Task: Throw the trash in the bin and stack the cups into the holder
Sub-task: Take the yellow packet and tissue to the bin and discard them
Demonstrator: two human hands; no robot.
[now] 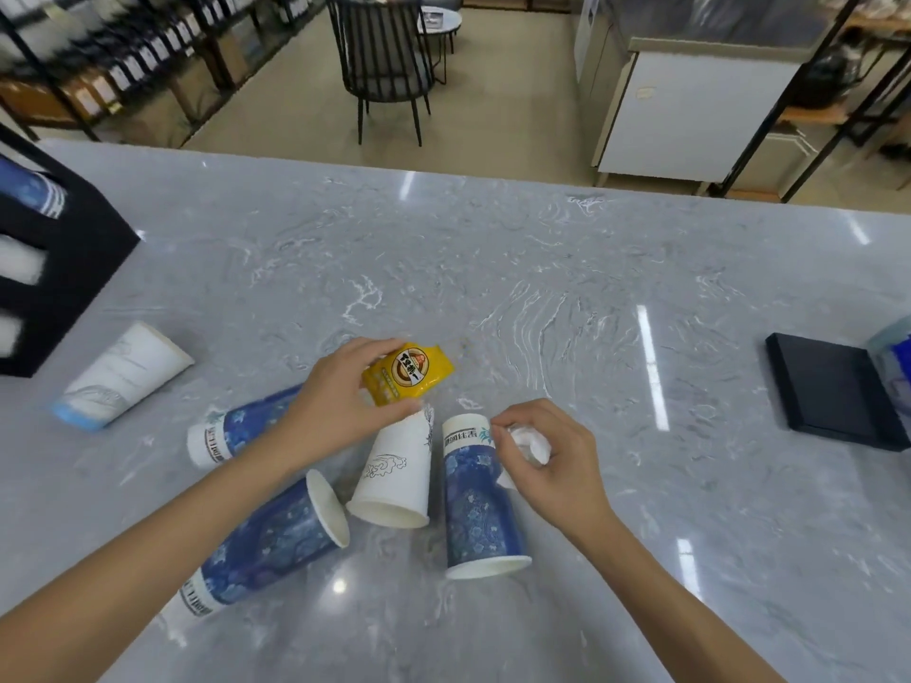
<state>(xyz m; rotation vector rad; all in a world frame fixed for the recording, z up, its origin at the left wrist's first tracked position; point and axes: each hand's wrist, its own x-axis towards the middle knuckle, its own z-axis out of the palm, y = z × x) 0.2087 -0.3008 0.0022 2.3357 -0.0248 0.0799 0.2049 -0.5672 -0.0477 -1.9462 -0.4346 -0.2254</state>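
A grey marble counter with white veining fills the lower two thirds of the frame, with ceiling lights reflected on it as bright streaks. At the right edge a flat black tray lies on it. Beyond the counter, at top centre, a black slatted chair stands on a beige floor, a small round table just behind it. Shelving with boxes runs across the upper left. A white cabinet stands in the upper right, beside black metal racks.
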